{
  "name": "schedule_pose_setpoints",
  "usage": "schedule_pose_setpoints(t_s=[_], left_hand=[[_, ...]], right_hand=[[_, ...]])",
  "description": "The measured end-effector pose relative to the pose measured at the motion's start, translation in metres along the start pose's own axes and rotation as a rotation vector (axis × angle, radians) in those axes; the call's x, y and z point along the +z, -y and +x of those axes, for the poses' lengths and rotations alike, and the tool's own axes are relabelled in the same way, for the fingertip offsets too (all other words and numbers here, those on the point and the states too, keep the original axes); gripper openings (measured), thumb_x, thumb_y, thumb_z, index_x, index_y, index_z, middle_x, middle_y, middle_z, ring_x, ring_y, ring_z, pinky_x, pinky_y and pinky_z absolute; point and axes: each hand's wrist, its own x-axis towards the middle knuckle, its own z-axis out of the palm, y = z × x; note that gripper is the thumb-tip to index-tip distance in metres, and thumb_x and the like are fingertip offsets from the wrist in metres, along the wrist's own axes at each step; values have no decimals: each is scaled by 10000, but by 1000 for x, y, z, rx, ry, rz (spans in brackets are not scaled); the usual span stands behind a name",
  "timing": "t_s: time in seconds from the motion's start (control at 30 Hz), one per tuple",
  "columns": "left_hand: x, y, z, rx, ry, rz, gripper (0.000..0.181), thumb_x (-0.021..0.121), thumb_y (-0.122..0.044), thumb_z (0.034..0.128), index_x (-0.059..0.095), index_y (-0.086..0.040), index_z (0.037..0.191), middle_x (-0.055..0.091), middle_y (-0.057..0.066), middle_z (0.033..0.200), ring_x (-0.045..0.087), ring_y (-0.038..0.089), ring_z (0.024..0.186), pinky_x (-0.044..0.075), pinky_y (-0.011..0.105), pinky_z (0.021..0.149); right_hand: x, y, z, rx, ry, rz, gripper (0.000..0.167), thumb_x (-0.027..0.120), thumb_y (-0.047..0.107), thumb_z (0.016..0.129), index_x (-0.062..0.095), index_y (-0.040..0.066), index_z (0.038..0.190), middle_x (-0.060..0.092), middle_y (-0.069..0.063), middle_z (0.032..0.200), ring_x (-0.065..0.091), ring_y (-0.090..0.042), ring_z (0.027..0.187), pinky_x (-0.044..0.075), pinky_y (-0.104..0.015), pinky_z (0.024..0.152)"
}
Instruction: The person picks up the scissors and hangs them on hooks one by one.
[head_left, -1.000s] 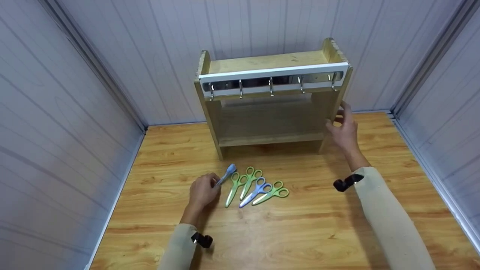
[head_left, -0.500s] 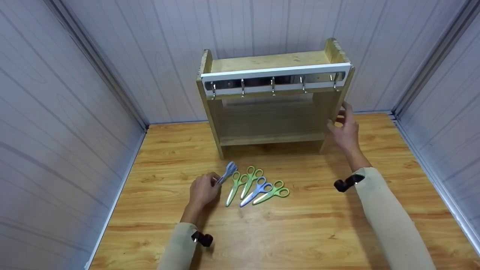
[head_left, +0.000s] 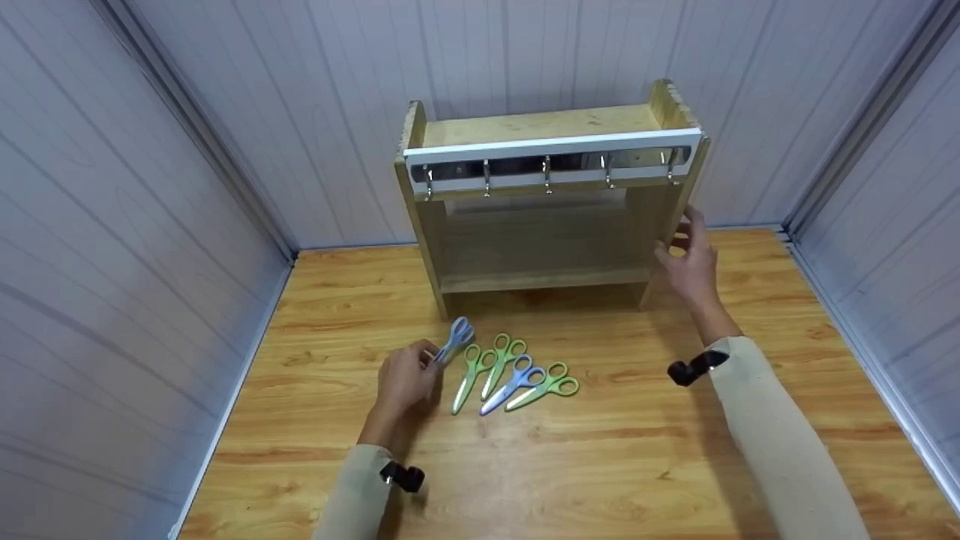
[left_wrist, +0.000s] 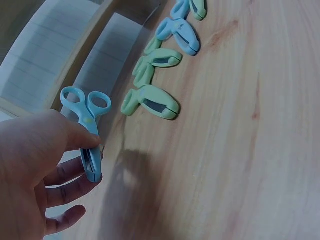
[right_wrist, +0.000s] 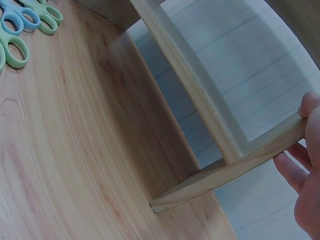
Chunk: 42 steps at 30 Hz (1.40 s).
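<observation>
My left hand point(head_left: 405, 381) pinches a pair of blue scissors point(head_left: 456, 339) by the blade end, with the handles pointing up and away. In the left wrist view the thumb and fingers hold these scissors point(left_wrist: 89, 125) above the surface. To their right lie green scissors point(head_left: 466, 382), more green ones point(head_left: 495, 371), blue scissors point(head_left: 511, 386) and another green pair point(head_left: 541, 388). My right hand point(head_left: 690, 262) grips the right side panel of a wooden rack point(head_left: 544, 279), also seen in the right wrist view, where fingers hold the panel point(right_wrist: 260, 152).
A white strip point(head_left: 551, 142) with several metal hooks crosses the front of the rack. The rack stands on a wood-grain surface point(head_left: 600, 472) near the pale back wall point(head_left: 345, 112); more pale walls rise at left and right.
The blue scissors in my left hand have turned so that both handle loops show, and have risen slightly away from me. My right hand keeps its hold on the rack.
</observation>
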Motion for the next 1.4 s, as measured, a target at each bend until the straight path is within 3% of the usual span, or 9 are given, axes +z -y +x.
schedule_pose_setpoints(t_s=[0.13, 0.37, 0.83, 1.13, 1.4], left_hand=[[-3, -2, 1, -7, -4, -19, 127, 791, -148, 978, 824, -118, 1097, 833, 60, 946, 780, 220, 868, 585, 420, 781], [-11, -9, 5, 35, -49, -31, 119, 769, -136, 998, 825, -112, 1100, 841, 75, 943, 784, 237, 844, 584, 417, 741], [-29, -25, 11, 16, -83, -128, 110, 777, -136, 1021, 814, -127, 1124, 825, 65, 964, 742, 207, 821, 542, 339, 718], [-37, -30, 14, 112, -152, -168, 121, 787, -104, 973, 805, -92, 1092, 826, 93, 927, 716, 183, 766, 510, 306, 694], [-47, -39, 16, 115, -151, -259, 124, 792, -115, 1000, 807, -74, 1116, 824, 124, 965, 697, 187, 807, 504, 271, 720]], right_hand=[[0, 0, 0, 5, 8, 3, 773, 679, 106, 1076, 313, 170, 1753, 631, -310, 1523, 688, -487, 1338, 487, -50, 836], [2, 1, 1, -5, -15, 12, 759, 678, 52, 1056, 352, 146, 1735, 652, -320, 1482, 700, -496, 1307, 492, -60, 850], [2, -1, 2, 0, -13, 27, 770, 680, 47, 1056, 348, 164, 1741, 651, -319, 1486, 701, -499, 1316, 487, -53, 831], [4, -1, 3, 1, -7, 17, 765, 675, 56, 1063, 344, 168, 1743, 652, -315, 1501, 700, -501, 1331, 485, -64, 844], [5, 0, 4, -20, -33, 28, 742, 678, 42, 1039, 392, 140, 1716, 680, -305, 1455, 721, -476, 1262, 488, -57, 834]])
